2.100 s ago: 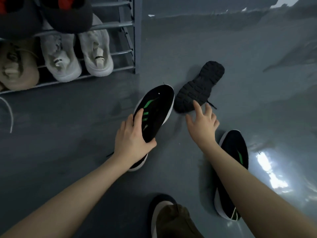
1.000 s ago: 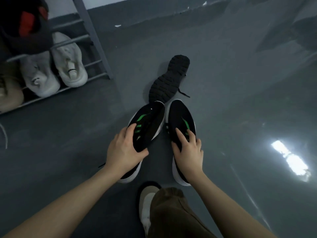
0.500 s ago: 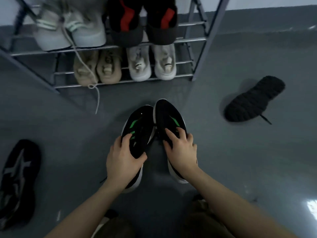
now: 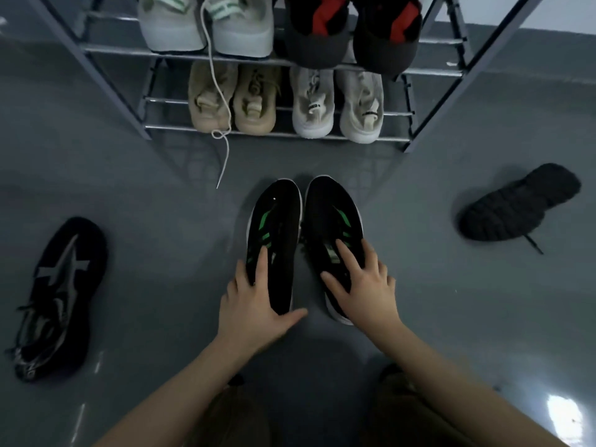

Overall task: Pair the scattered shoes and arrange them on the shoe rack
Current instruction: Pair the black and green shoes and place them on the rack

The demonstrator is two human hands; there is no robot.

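Grey glossy floor (image 4: 451,317) fills the head view, and a metal shoe rack (image 4: 277,132) stands at the top of it, the landmark for everything else. On the rack's lower bars sit 2 beige shoes (image 4: 232,98) and 2 pale grey shoes (image 4: 337,103); on the bars above them are 2 light grey sneakers (image 4: 206,24), one trailing a white lace (image 4: 222,156) down to the floor, and 2 black-and-red shoes (image 4: 351,33).

Just in front of the rack's lower bars lie 2 black shoes with green stripes, side by side, toes towards the rack, nearly touching at the toes. Well to the left of the rack's front, a black sneaker with a silver star (image 4: 58,295) lies on its side. To the right of the rack, a black shoe (image 4: 519,203) lies sole up.

The left hand (image 4: 254,304) clamps the heel end of the left green-striped shoe (image 4: 274,227), fingers spread over its outer side and thumb hooked under the heel. The right hand (image 4: 364,285) grips the heel half of the right green-striped shoe (image 4: 332,214), fingers spread across the top and thumb on the inner edge.

The step in hand looks like carrying this matched pair to the rack. No free slot shows on the 2 levels in view, so it would be wise to find a place first, then lift both shoes level, keep them together, and steer clear of the hanging lace.
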